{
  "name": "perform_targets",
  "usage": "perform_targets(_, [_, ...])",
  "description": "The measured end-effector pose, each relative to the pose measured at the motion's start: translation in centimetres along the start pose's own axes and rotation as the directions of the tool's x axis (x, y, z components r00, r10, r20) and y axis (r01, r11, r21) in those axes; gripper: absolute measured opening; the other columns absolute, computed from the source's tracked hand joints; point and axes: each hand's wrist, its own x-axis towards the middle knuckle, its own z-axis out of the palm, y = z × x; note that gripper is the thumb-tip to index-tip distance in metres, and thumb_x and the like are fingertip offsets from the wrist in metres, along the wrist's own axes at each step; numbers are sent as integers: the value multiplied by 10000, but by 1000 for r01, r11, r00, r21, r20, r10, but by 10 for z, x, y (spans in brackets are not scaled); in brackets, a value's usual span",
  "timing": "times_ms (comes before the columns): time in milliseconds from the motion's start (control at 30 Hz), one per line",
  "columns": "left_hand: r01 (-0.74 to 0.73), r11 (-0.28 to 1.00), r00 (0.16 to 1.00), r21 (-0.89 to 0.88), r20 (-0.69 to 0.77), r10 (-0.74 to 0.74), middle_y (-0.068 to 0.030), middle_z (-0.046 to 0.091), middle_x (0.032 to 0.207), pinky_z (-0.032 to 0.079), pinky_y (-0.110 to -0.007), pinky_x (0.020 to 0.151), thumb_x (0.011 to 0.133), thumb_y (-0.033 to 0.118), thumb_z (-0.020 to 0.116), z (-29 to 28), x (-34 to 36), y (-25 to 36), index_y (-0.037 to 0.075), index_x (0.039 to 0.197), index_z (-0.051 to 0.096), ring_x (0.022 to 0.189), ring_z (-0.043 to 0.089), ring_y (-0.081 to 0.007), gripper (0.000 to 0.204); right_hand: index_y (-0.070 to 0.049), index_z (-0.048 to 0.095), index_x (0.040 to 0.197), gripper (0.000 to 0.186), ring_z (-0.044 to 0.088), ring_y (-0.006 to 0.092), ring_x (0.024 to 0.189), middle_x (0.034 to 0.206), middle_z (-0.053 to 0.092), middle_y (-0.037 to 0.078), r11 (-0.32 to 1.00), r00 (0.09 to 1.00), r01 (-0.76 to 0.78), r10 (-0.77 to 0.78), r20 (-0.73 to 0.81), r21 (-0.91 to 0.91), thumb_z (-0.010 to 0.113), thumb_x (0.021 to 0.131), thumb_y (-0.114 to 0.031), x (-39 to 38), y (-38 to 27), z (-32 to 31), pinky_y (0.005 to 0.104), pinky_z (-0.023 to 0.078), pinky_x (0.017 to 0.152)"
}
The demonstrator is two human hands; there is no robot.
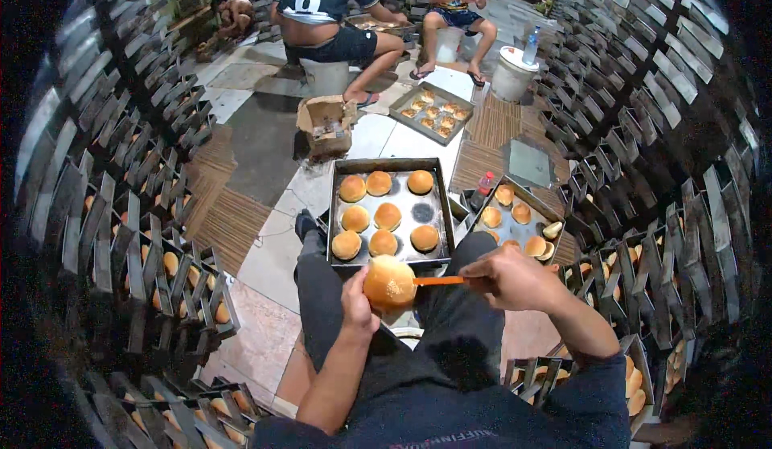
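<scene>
— Over the lap, what do the two hands have?

— Left hand (358, 298) is curled around a round golden bun (390, 282), holding it up just in front of the knees. Right hand (507, 276) is closed on an orange-handled tool (438, 281) whose tip goes into the bun's side.

— And right past the bun?

— A dark baking tray (438, 208) on the floor, touching the knees, with eight more buns in rows and one bare dark circle where a bun is gone. To its right sits a second tray (555, 208) with a few buns, and a small bottle with a red cap (482, 187) stands between the two trays.

— Any packages?

— An open brown cardboard box (326, 123) further out on the floor, flaps up. A white bucket (513, 72) with a clear bottle (531, 45) on its lid stands near the far right. A third tray (402, 99) of smaller pastries lies before two seated people.

— The sides?

— Stacked metal racks (181, 288) curve round both sides, buns showing in some slots.
</scene>
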Motion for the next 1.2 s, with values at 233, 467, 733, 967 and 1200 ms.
perform_targets(233, [-56,979,998,-197,0,57,-129,636,1041,505,-382,850,938,237,459,36,12,28,-21,1132,556,947,638,-243,337,3,630,820,280,607,312,650,695,606,159,997,997,65,-66,-51,-32,563,550,32,7,-6,-26,373,500,620])
perform_targets(467, [-124,953,992,-277,0,129,-115,612,1101,474,-385,900,955,307,373,42,15,34,16,1145,539,1028,597,-242,385,8,655,890,368,601,347,687,726,612,174,998,998,-52,50,-31,-41,548,542,62,9,-20,-34,380,499,650])
perform_targets(733, [-147,925,986,-351,-128,108,-129,614,1094,496,-428,865,935,303,329,34,12,38,27,1131,545,1000,606,-288,401,3,631,963,417,609,366,762,839,625,182,998,990,65,-67,-121,-18,637,547,26,16,-12,-7,421,504,697])
perform_targets(967, [-138,898,945,-418,-327,-7,-116,600,1154,467,-447,928,943,292,350,-11,31,44,51,1151,547,1067,586,-268,374,-3,615,963,371,611,360,750,778,598,171,1000,998,14,-13,-69,10,624,594,33,22,-9,30,431,502,688])
perform_targets(1200, [-120,901,948,-416,-317,-21,-101,624,1108,515,-439,843,944,292,340,-31,36,69,82,1142,564,987,625,-256,365,46,649,920,180,641,211,691,802,649,171,901,971,-184,230,-72,393,646,769,-53,13,26,30,327,491,639])
